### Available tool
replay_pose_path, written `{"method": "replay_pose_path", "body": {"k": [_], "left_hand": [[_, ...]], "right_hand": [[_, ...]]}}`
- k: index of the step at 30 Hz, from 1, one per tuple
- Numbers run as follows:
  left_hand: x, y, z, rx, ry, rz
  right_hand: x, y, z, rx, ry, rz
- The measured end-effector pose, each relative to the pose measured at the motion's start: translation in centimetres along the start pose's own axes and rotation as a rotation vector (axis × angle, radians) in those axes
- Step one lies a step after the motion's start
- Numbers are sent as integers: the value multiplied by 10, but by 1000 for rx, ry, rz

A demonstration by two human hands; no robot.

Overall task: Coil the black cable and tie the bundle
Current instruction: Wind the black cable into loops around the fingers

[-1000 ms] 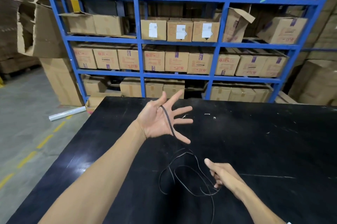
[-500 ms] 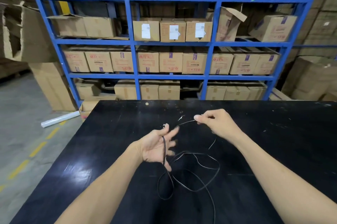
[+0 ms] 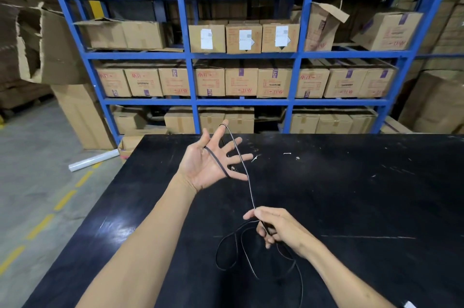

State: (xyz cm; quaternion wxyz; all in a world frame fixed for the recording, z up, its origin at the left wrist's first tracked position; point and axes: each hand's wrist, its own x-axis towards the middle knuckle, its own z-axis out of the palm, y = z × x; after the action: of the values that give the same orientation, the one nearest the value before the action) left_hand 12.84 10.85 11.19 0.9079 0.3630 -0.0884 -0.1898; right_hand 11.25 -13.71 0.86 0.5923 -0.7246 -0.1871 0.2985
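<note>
Black and thin, the cable (image 3: pixel 251 197) lies in loose loops on the matte black table (image 3: pixel 351 207) nearest the viewer, then rises through the right hand (image 3: pixel 276 228), pinched between thumb and fingers. It runs taut up to the left hand (image 3: pixel 211 162), held palm-up with fingers spread, looped over a fingertip and across the palm. Bare tabletop stretches right; beyond its far edge stand blue shelves (image 3: pixel 190 56) of cardboard boxes (image 3: pixel 241 81)
</note>
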Motion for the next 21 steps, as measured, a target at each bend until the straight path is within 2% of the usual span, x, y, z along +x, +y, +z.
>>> {"method": "replay_pose_path", "body": {"k": [6, 12, 17, 21], "left_hand": [[-1, 1, 8, 38, -33, 11], [-6, 3, 22, -42, -174, -29], [-16, -11, 39, 82, -370, -314], [-23, -34, 39, 256, -487, -667]], "right_hand": [[6, -10, -5, -76, -88, 20], [11, 2, -10, -221, 48, 66], [22, -15, -39, -430, 157, -9], [21, -66, -73, -822, 54, -31]]}}
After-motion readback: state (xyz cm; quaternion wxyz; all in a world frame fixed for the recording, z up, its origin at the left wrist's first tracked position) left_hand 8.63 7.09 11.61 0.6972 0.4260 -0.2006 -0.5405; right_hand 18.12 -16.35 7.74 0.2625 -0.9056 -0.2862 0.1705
